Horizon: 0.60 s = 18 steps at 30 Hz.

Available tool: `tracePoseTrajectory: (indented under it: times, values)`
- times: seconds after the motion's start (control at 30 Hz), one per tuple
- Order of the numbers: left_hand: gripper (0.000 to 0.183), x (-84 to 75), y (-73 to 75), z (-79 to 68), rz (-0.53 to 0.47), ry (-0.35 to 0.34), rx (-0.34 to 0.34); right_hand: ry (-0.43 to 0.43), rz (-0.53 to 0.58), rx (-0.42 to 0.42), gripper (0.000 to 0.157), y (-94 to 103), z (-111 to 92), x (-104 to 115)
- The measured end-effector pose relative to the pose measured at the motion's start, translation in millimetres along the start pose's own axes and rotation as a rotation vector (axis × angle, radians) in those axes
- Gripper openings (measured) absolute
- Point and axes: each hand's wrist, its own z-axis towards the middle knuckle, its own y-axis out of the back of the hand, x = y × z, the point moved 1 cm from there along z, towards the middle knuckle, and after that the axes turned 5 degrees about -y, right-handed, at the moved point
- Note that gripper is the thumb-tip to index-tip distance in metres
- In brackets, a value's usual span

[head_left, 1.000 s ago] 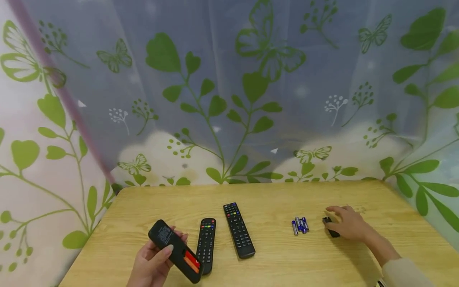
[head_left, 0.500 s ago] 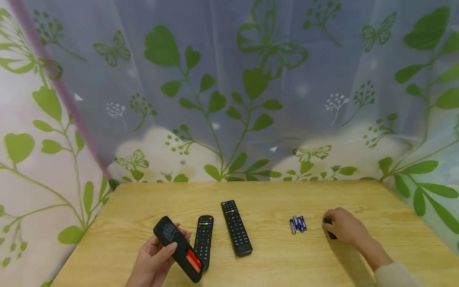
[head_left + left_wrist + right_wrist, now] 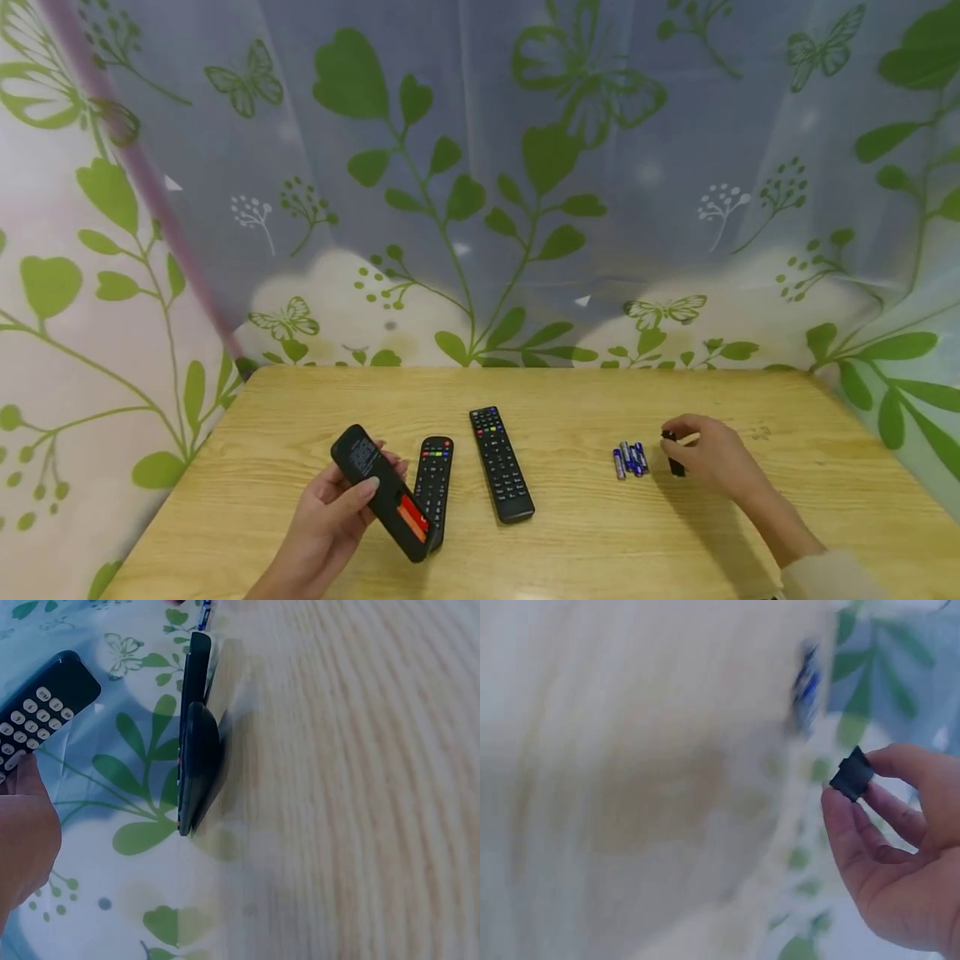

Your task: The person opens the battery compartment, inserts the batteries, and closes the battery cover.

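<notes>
My left hand [image 3: 322,517] grips a black remote control [image 3: 367,462] tilted above the table, its back facing me and the thumb across it. Its battery compartment [image 3: 412,518] lies uncovered, showing red and orange inside. In the left wrist view, this remote [image 3: 56,701] shows its pale buttons. At the right, my right hand [image 3: 716,458] pinches a small black battery cover [image 3: 677,461] between thumb and fingers. The right wrist view has this cover [image 3: 853,777] held at the fingertips, off the table. Several blue and silver batteries [image 3: 628,460] lie grouped just left of that hand.
A second black remote [image 3: 433,475] lies face up behind the held one, which partly hides its lower end. Another longer remote [image 3: 501,467] lies face up to its right. The wooden table [image 3: 585,542] ends at a leaf-patterned curtain [image 3: 480,208].
The right hand, first spread over the cover, has closed on it, lifted it from the table and shifted slightly left. The left hand still holds its remote, moved a little up.
</notes>
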Motion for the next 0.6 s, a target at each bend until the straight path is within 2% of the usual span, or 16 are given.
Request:
tracePoseTrajectory:
  times: [0.2,0.3,0.43,0.6]
  values:
    - [0.032,-1.2,-1.2,1.8,-0.007,-0.008,-0.026,0.132,0.107,-0.114,0.031,-22.6,-6.2,62.3]
    - [0.033,-1.6,-0.6,3.5,0.006,0.001,-0.043,0.208,0.174,-0.14,0.027,-40.2,-10.4,91.8]
    - [0.036,-3.1,-0.1,5.1,0.01,0.007,-0.053,0.309,0.308,-0.073,0.023,-66.3,-18.6,126.0]
    - [0.034,-4.0,-0.8,5.5,0.003,0.002,-0.046,0.498,0.473,0.061,0.023,-95.4,-30.6,162.4]
